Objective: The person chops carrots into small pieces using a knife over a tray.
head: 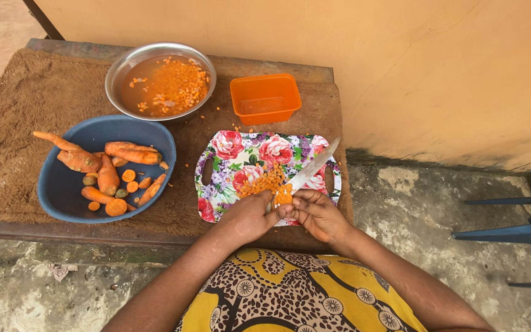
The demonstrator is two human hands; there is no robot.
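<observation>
Against an orange wall, on the brown-matted desk's (26, 117) near right edge, the left hand (248, 216) pinches a carrot piece (283, 195) over the floral cutting board (228, 184) while the right hand (319, 214) grips a knife (312, 167) angled toward the far right; diced carrot fills the steel bowl (161, 80), whole carrots the blue bowl (69, 197).

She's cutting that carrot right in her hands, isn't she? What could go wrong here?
The knife meets the carrot piece pinched between both hands, left hand and right hand, so a slip might nick her fingers. The flowered cutting board overhangs the table's front edge; a push may tip its diced carrot pile.
</observation>
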